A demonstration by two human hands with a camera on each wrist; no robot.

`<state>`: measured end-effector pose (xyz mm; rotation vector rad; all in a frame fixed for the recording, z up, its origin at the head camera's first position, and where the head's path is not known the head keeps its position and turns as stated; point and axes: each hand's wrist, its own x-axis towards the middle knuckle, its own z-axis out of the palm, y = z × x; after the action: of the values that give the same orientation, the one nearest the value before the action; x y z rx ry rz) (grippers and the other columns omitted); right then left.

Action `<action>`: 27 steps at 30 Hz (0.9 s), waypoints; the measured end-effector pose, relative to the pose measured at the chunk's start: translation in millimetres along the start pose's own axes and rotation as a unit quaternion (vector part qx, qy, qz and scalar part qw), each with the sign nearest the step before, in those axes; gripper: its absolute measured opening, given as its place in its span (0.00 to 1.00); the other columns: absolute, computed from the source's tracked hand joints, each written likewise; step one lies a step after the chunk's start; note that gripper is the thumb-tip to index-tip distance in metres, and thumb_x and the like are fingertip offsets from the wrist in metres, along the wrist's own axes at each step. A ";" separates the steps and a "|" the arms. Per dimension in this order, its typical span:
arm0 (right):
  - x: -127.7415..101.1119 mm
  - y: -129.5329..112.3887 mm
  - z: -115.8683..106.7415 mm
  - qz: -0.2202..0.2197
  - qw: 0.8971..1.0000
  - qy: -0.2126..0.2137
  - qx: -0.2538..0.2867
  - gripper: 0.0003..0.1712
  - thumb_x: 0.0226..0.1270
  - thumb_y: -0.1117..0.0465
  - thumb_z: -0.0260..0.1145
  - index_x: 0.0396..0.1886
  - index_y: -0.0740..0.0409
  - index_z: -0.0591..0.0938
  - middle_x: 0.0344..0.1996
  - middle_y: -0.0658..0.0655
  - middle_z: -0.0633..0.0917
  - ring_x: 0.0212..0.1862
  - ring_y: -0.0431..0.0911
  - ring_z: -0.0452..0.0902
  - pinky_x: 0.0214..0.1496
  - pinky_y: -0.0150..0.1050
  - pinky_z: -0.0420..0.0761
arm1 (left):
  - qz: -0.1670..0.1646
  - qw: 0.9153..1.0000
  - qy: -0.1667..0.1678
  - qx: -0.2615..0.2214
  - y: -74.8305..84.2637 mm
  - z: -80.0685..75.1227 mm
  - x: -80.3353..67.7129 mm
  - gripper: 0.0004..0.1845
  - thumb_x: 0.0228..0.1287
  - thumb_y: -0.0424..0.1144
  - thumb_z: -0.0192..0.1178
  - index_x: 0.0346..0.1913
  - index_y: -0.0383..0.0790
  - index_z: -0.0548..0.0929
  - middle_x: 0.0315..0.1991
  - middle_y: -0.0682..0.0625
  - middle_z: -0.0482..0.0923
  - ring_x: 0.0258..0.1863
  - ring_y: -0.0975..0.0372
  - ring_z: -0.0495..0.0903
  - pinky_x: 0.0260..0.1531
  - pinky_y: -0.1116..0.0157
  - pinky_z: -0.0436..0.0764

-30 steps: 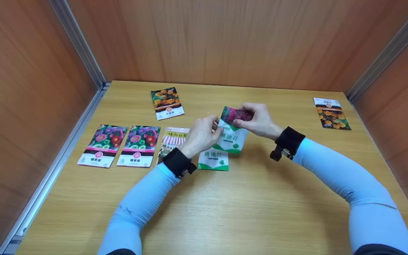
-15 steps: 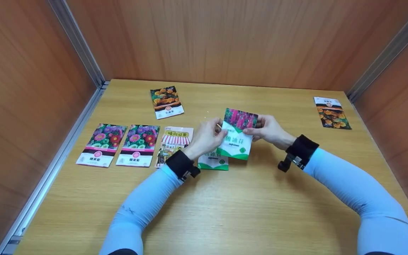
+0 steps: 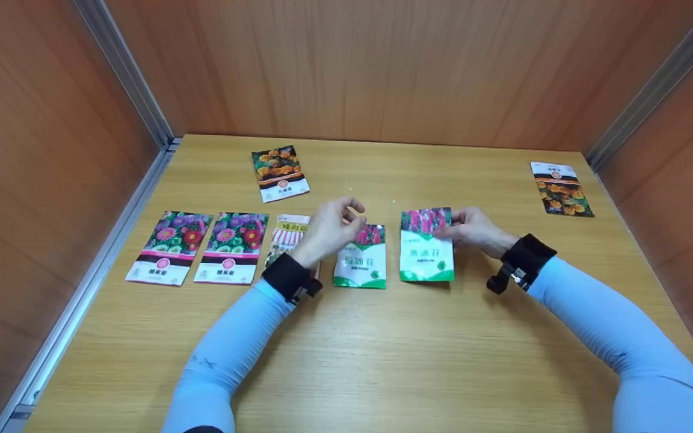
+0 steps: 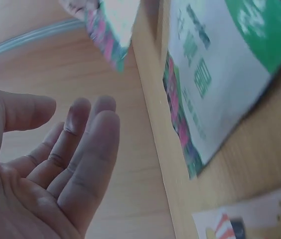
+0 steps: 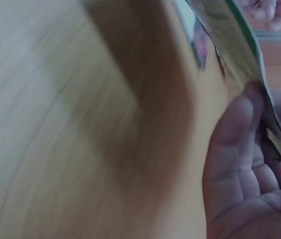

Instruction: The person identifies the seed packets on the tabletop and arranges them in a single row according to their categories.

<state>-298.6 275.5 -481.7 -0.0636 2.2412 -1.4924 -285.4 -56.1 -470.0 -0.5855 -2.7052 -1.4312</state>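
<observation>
R hand (image 3: 470, 228) pinches the top edge of a green packet (image 3: 426, 245), held low over the worktop (image 3: 382, 361) just right of its twin (image 3: 361, 257). L hand (image 3: 328, 231) hovers loose, holding nothing (fingers relaxed). Best to lay it flat, edges parallel w/ the twin, small gap, no overlap.

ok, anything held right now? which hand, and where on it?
Right hand pinches the green-and-white seed packet at its upper right edge, by the pink flower picture. Left hand holds nothing, its fingers loosely curled.
</observation>
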 end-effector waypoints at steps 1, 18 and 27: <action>1.5 3.5 -0.7 0.004 1.000 -0.002 -0.007 0.28 0.57 0.61 0.74 0.57 0.65 0.78 0.36 0.55 0.89 0.34 0.43 0.86 0.35 0.37 0.84 | -0.007 1.000 0.001 0.004 -1.8 -2.6 -0.5 0.11 0.63 0.43 0.62 0.46 0.44 0.82 0.32 0.53 0.85 0.28 0.64 0.82 0.27 0.66 0.79; 10.3 4.2 18.7 -0.009 0.972 0.023 -0.233 0.46 0.55 0.59 0.76 0.71 0.47 0.65 0.23 0.53 0.74 0.21 0.45 0.71 0.22 0.36 0.73 | -0.025 0.996 0.072 0.044 -19.8 -38.8 -7.6 0.09 0.64 0.47 0.63 0.42 0.48 0.84 0.33 0.55 0.85 0.30 0.64 0.82 0.29 0.64 0.80; 8.1 1.7 20.3 -0.004 0.936 0.078 -0.342 0.49 0.47 0.44 0.79 0.69 0.50 0.69 0.57 0.62 0.79 0.48 0.52 0.72 0.54 0.52 0.75 | -0.023 0.996 0.075 0.043 -33.5 -40.3 -16.4 0.08 0.63 0.45 0.63 0.40 0.47 0.84 0.34 0.53 0.85 0.31 0.63 0.83 0.30 0.64 0.81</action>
<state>-297.7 256.4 -492.3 -0.1689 2.7869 -0.6690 -287.5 -110.5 -476.5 -0.3965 -2.6635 -1.3030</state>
